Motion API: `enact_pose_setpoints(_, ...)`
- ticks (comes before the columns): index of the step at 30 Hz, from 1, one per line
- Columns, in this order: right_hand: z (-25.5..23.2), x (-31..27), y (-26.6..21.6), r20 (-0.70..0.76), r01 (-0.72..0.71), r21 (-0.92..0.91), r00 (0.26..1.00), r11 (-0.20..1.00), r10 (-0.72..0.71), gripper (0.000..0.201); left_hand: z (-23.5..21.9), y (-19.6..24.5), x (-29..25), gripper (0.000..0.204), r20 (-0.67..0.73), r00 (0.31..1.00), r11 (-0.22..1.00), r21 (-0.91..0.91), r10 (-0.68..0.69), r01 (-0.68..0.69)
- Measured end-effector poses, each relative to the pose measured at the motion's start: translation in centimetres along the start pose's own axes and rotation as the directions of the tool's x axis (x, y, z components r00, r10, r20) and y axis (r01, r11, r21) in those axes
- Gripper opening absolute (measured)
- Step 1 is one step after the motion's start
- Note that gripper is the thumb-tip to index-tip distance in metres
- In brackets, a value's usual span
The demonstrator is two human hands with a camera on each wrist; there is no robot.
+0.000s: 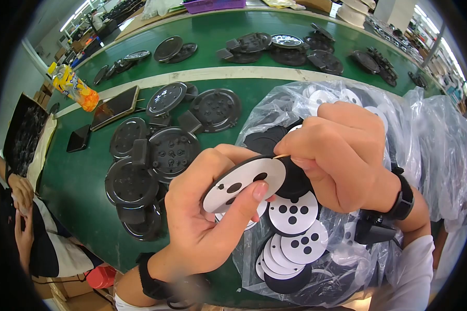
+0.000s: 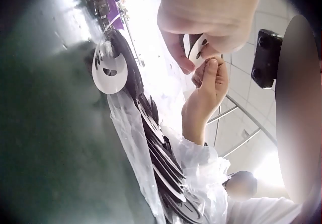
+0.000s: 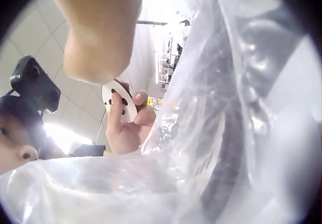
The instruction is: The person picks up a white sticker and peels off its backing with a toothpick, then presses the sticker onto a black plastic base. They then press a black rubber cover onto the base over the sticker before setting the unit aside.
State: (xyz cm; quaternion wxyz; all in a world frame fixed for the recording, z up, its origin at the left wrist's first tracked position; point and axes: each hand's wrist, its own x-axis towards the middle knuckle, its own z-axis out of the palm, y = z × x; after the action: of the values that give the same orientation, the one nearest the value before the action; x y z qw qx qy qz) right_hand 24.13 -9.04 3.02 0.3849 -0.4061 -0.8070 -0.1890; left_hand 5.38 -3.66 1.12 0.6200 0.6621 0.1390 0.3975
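My left hand [image 1: 197, 207] grips a round disc [image 1: 249, 179] with a white face, dark round holes and a black edge. Its thumb presses on the white face, and the fingers go behind it, partly hidden. At the disc's upper right edge, my right hand [image 1: 342, 150] pinches a thin yellowish sliver [image 1: 281, 156] between thumb and curled forefinger; most of it is hidden. The right wrist view shows the tilted disc [image 3: 120, 105] in the left hand. Below both hands, more white-faced discs [image 1: 293, 213] lie on a clear plastic bag [image 1: 347, 272].
Black round plastic parts [image 1: 174, 153] lie in a group to the left on the green table [image 1: 83, 192]. Beyond them are a phone [image 1: 115, 107], a small black object [image 1: 78, 139] and a drink bottle [image 1: 72, 85]. Another person's hands [image 1: 22, 202] are at far left.
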Motion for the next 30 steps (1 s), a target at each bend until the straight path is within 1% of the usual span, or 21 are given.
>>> enact_pose_setpoints(3,-0.1,0.2,-0.1,0.025,0.008,-0.03,1.0,1.0,-0.007,0.006,-0.1,0.1,0.0,0.011,-0.016,1.0,0.999,0.036,-0.008,0.008)
enact_pose_setpoints(5,0.0,0.1,-0.1,0.026,0.014,-0.035,1.0,0.999,-0.013,0.006,-0.2,0.1,0.0,0.011,0.013,1.0,0.997,0.074,-0.011,0.01)
enact_pose_setpoints(7,0.1,0.0,-0.3,0.005,0.006,-0.061,1.0,0.998,-0.006,0.008,0.0,0.2,0.0,0.011,0.004,1.0,0.997,0.074,-0.027,0.027)
enact_pose_setpoints(9,0.1,-0.1,-0.5,-0.013,-0.013,-0.043,1.0,0.999,0.012,0.009,0.0,0.3,0.0,0.012,-0.005,0.999,0.996,0.074,-0.044,0.044)
enact_pose_setpoints(11,0.3,0.0,-0.8,-0.031,-0.032,-0.025,0.999,0.999,0.031,0.012,-0.5,0.2,0.2,0.015,0.132,0.991,0.985,0.17,-0.023,0.0)
enact_pose_setpoints(12,0.2,-0.1,-0.8,-0.018,-0.039,-0.012,0.999,0.999,0.038,0.017,-0.4,0.3,0.2,0.015,0.131,0.991,0.986,0.17,-0.024,0.001)
enact_pose_setpoints(13,0.2,0.0,-0.9,-0.003,-0.046,0.002,0.999,0.999,0.046,0.023,-0.4,0.4,0.2,0.014,0.159,0.985,0.985,0.172,-0.06,0.032)
enact_pose_setpoints(14,0.2,0.1,-0.9,-0.003,-0.047,0.002,0.999,0.999,0.047,0.023,-0.4,0.4,0.2,0.014,0.186,0.978,0.982,0.176,-0.096,0.062)
enact_pose_setpoints(16,0.1,0.3,-1.0,-0.018,0.068,-0.101,0.997,0.993,-0.07,0.031,-0.4,0.4,0.3,0.014,0.205,0.974,0.981,0.186,-0.092,0.053)
enact_pose_setpoints(17,0.4,0.4,-1.1,-0.017,0.067,-0.101,0.997,0.993,-0.069,0.031,-0.5,0.4,0.3,0.015,0.224,0.971,0.98,0.194,-0.087,0.043)
enact_pose_setpoints(18,0.8,0.2,-1.1,-0.05,0.072,-0.135,0.996,0.988,-0.08,0.029,-0.3,0.4,0.2,0.015,0.224,0.971,0.98,0.194,-0.088,0.044)
enact_pose_setpoints(20,0.8,0.2,-1.3,-0.084,0.075,-0.169,0.992,0.983,-0.091,0.027,0.0,0.5,0.0,0.019,0.164,0.968,0.978,0.118,-0.191,0.173)
enact_pose_setpoints(21,0.4,0.4,-1.4,-0.036,0.048,-0.151,0.998,0.987,-0.054,0.026,0.1,0.5,-0.1,0.019,0.164,0.968,0.978,0.12,-0.191,0.173)
enact_pose_setpoints(22,0.3,0.4,-1.4,0.012,0.02,-0.134,1.0,0.991,-0.018,0.024,0.1,0.4,-0.2,0.022,0.156,0.967,0.979,0.062,-0.203,0.195)
enact_pose_setpoints(23,0.4,0.3,-1.4,0.01,0.019,-0.134,1.0,0.991,-0.018,0.024,0.2,0.4,-0.2,0.026,0.149,0.965,0.976,0.004,-0.214,0.216)
enact_pose_setpoints(24,0.6,0.1,-1.2,0.003,-0.03,-0.088,1.0,0.996,0.03,0.023,0.2,0.2,-0.2,0.026,0.149,0.966,0.977,0.006,-0.213,0.215)
enact_pose_setpoints(25,0.8,0.1,-1.2,0.0,-0.08,-0.041,0.997,0.996,0.08,0.023,0.2,0.1,-0.1,0.026,0.169,0.975,0.985,-0.075,-0.142,0.156)
enact_pose_setpoints(26,0.6,0.1,-1.1,-0.001,-0.08,-0.041,0.997,0.996,0.08,0.023,0.1,0.0,0.0,0.027,0.182,0.981,0.983,-0.157,-0.07,0.099)
enact_pose_setpoints(28,0.0,0.0,-0.9,0.089,-0.074,-0.066,0.993,0.995,0.08,0.021,-0.3,-0.3,0.3,0.027,0.212,0.976,0.979,-0.186,-0.042,0.083)
enact_pose_setpoints(29,0.0,-0.1,-0.8,0.088,-0.074,-0.066,0.993,0.995,0.079,0.021,-0.5,-0.3,0.3,0.028,0.241,0.97,0.974,-0.217,-0.013,0.067)
enact_pose_setpoints(30,0.1,-0.2,-0.5,0.05,-0.054,-0.08,0.997,0.995,0.058,0.02,-0.3,-0.3,0.2,0.028,0.241,0.97,0.974,-0.216,-0.013,0.067)
